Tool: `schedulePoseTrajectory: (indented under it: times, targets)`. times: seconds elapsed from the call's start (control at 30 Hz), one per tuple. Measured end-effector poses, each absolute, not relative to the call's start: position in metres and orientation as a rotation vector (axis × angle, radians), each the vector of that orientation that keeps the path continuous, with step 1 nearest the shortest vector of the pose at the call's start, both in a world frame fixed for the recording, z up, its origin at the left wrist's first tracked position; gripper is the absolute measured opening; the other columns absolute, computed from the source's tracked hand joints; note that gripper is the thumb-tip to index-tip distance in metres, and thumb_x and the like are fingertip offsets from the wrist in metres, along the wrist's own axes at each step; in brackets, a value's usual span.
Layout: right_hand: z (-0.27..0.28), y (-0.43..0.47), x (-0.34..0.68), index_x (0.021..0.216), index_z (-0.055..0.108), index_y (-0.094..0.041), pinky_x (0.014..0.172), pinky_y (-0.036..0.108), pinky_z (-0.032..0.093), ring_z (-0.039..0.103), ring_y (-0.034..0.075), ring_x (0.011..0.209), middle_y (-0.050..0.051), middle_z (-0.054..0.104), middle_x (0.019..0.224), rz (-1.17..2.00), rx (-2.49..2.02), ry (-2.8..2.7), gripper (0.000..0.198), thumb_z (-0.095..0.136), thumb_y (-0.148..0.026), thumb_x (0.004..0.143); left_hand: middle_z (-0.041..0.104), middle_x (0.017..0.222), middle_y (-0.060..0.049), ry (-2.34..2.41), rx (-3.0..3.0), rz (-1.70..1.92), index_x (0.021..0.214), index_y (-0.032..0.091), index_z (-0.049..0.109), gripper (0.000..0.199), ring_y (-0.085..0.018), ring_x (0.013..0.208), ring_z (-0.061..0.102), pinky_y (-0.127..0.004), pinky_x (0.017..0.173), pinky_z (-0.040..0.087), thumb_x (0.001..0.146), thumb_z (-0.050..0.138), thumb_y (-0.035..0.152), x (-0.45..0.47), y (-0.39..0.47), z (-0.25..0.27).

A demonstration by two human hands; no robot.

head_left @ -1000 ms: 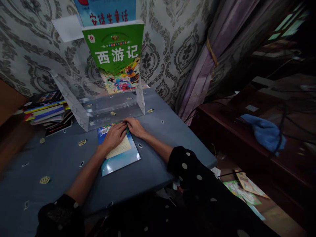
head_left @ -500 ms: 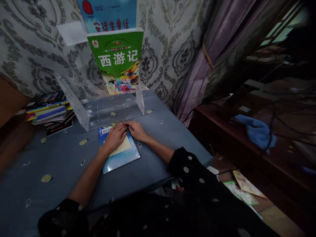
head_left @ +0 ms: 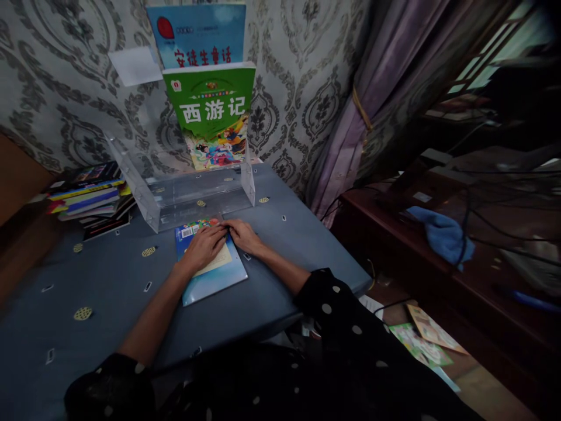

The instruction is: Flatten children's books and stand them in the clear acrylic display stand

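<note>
A thin blue book (head_left: pixel 219 285) with a barcode and a pale yellow panel lies on the cloth-covered table. My left hand (head_left: pixel 205 248) rests palm down across it, fingers stretched towards the upper right. From the other side, my right hand (head_left: pixel 243 235) reaches the book's upper right corner, its fingers extended and meeting the left fingertips. Both thumbs are mostly hidden, and a dark spot between the fingertips is too small to make out. Just beyond the hands stands a clear plastic rack (head_left: pixel 201 202).
Behind the rack, a green book (head_left: pixel 214 111) stands upright before a taller blue book (head_left: pixel 197 35). Stacked books (head_left: pixel 94 196) occupy the table's left (head_left: pixel 118 316). At right are a curtain (head_left: pixel 346 128), a dark red cabinet (head_left: pixel 377 234) with a blue cloth (head_left: pixel 442 234) and cables.
The camera view has shifted slightly, showing more of the tall blue book. Both hands stay at nearly the same place on the thin blue book.
</note>
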State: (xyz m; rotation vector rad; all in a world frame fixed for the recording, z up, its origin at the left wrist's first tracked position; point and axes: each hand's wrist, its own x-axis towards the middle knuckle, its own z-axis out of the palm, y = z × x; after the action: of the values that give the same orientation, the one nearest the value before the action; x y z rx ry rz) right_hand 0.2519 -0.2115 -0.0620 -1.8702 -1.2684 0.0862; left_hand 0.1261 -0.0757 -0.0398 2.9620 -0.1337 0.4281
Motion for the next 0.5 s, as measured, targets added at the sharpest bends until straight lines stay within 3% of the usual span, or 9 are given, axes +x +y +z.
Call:
schedulePoseTrajectory:
  times: [0.5]
  targets:
    - [-0.056,-0.234,0.232,0.126,0.065,-0.02,0.102,0.036,0.048,0.063,0.02,0.115,0.009,0.071,0.121,0.092,-1.938,-1.294,0.041,0.045,-0.005,0.093,0.065,0.135,-0.01,-0.227,2.906,0.428,0.13,0.021,0.064,0.04,-0.024,0.132,0.055,-0.048,0.112,0.038,0.104,0.036,0.035,0.111,-0.084,-0.044]
